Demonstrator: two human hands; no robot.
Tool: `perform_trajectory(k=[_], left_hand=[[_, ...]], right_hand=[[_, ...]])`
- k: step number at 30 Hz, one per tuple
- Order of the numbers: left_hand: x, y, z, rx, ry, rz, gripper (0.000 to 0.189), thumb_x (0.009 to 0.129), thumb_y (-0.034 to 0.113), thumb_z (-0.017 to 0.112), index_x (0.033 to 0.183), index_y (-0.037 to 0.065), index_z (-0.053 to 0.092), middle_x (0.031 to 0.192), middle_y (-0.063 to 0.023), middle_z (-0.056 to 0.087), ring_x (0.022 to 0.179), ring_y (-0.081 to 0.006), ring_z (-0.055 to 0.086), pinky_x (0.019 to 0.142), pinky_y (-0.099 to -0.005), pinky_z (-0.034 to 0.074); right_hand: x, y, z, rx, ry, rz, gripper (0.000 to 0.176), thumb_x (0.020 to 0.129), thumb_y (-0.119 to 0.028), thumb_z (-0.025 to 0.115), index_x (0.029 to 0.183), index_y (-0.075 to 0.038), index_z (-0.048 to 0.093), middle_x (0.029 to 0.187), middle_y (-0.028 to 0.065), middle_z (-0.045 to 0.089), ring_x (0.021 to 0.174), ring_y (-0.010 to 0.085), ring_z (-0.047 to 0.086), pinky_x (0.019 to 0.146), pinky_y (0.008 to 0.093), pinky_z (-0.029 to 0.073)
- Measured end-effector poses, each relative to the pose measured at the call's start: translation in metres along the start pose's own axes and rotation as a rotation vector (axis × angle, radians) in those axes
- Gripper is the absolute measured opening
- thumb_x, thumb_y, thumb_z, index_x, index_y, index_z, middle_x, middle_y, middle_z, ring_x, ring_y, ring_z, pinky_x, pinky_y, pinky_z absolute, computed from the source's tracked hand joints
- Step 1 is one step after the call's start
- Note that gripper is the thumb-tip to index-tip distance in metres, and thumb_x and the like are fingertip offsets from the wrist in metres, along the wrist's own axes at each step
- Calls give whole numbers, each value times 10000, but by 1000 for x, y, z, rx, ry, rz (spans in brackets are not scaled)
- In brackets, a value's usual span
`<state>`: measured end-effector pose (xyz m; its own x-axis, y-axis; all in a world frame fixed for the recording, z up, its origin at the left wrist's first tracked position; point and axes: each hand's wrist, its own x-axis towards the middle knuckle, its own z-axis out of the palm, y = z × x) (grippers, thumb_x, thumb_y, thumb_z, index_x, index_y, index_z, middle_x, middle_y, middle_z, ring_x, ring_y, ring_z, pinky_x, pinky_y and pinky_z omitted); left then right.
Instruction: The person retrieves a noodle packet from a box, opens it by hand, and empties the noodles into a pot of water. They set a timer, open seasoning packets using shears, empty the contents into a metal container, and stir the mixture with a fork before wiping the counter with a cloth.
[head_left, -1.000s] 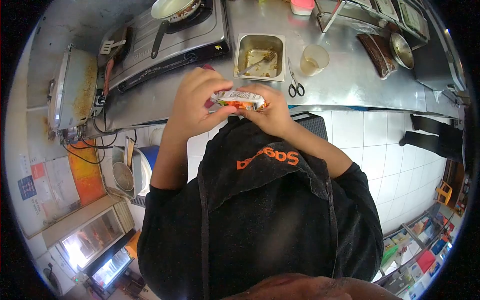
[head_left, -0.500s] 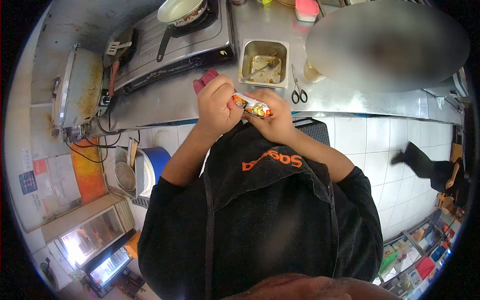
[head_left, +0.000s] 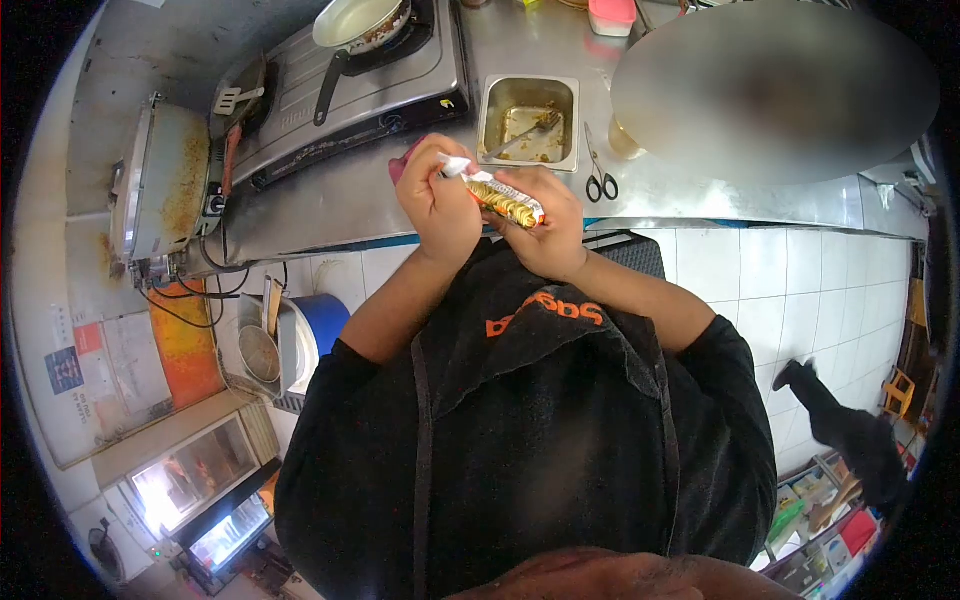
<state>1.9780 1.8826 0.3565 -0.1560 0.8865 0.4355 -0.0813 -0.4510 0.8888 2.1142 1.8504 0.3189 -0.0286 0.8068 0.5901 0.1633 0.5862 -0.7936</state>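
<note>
Both hands meet around a small printed packet (head_left: 505,200) in front of the counter's edge. My left hand (head_left: 440,205) is closed on the packet's left end, where a white torn-looking flap sticks up. Fingers of my right hand (head_left: 545,220) wrap the packet's right end. Yellow noodle-like shapes show on the packet; whether they are print or contents I cannot tell. A dark red item (head_left: 400,165) lies behind my left hand, partly hidden. Just beyond the hands is a steel tray (head_left: 486,125) with a fork (head_left: 530,133) and food residue. Black-handled scissors (head_left: 601,186) lie right of it.
A gas stove (head_left: 300,125) with a pan (head_left: 360,22) stands at the upper left. On the steel counter (head_left: 720,200) are a cup (head_left: 626,143) and a pink-lidded container (head_left: 612,14). A blurred area covers the upper right. Another person (head_left: 845,430) is at the far right.
The packet has turned so its yellow side shows, and a white flap now rises by my left hand. The person at the far right has moved lower in view.
</note>
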Motion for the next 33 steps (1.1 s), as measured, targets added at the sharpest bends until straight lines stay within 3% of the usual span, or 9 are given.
perform_trajectory(k=[8, 15, 18, 21, 24, 25, 28, 32, 33], left_hand=[[15, 11, 8, -650, 256, -594, 142, 869, 168, 424, 743, 107, 400, 718, -37, 422, 697, -178, 434, 658, -319, 409], [22, 4, 0, -779, 336, -676, 101, 866, 207, 425, 846, 109, 410, 800, -56, 441, 715, -200, 437, 681, -353, 431], [9, -26, -25, -773, 63, -529, 279, 928, 329, 460, 1033, 71, 472, 942, -101, 547, 877, -249, 545, 823, -410, 479], [-8, -31, -25, -451, -93, -165, 675, 904, 561, 609, 1297, 47, 417, 1213, -133, 547, 1137, -283, 556, 973, -431, 450], [-30, -40, -32, -12, -413, -125, 1175, 713, 659, 785, 1489, 38, 158, 1442, -187, 387, 1313, -291, 447, 1057, -438, 402], [-33, -39, -34, -5, -458, -189, 1381, 561, 581, 919, 1507, 48, 66, 1454, -169, 344, 1337, -278, 399, 1066, -419, 391], [-35, -38, -36, -60, -346, -224, 1312, 594, 530, 928, 1493, 45, 105, 1397, -156, 392, 1291, -273, 440, 1056, -424, 402], [-38, -49, -63, -45, -357, -224, 1210, 625, 406, 923, 1482, 32, 154, 1307, -135, 440, 1198, -268, 506, 1026, -446, 437], [-38, -51, -66, -92, -339, -157, 1135, 617, 366, 915, 1454, 40, 221, 1274, -127, 460, 1184, -258, 517, 1017, -435, 446]], right_hand=[[-6, 4, 5, 22, 61, 80, 441, 737, -95, 831, 1141, -13, 674, 1031, 157, 681, 939, 307, 667, 838, 371, 526], [-15, 15, 9, 277, 159, 162, 432, 735, -66, 851, 1121, -7, 668, 1036, 128, 682, 947, 229, 671, 847, 338, 519], [-17, 23, 9, 369, 119, 251, 506, 739, -53, 846, 1182, 7, 610, 1024, 110, 680, 943, 195, 663, 848, 325, 520], [-14, 16, 11, 605, 161, 421, 573, 763, -40, 819, 1257, 9, 532, 1087, 122, 661, 998, 203, 649, 888, 337, 508], [-6, 16, 6, 361, 57, 357, 594, 797, -46, 783, 1306, -8, 480, 1205, 158, 613, 1104, 237, 621, 947, 366, 487], [-6, 11, 2, 362, -71, 430, 609, 807, -56, 751, 1345, -10, 469, 1309, 198, 551, 1225, 292, 561, 1026, 401, 441], [12, -4, -12, 242, -266, -22, 684, 782, -18, 711, 1405, -9, 428, 1322, 219, 544, 1265, 348, 528, 1066, 426, 409], [8, 9, -51, 114, -469, -131, 749, 731, -7, 672, 1434, -7, 412, 1442, 209, 433, 1330, 359, 453, 1101, 428, 369], [0, 22, -63, -28, -261, -119, 788, 722, -36, 698, 1449, -8, 394, 1451, 202, 420, 1332, 349, 445, 1101, 429, 370]])
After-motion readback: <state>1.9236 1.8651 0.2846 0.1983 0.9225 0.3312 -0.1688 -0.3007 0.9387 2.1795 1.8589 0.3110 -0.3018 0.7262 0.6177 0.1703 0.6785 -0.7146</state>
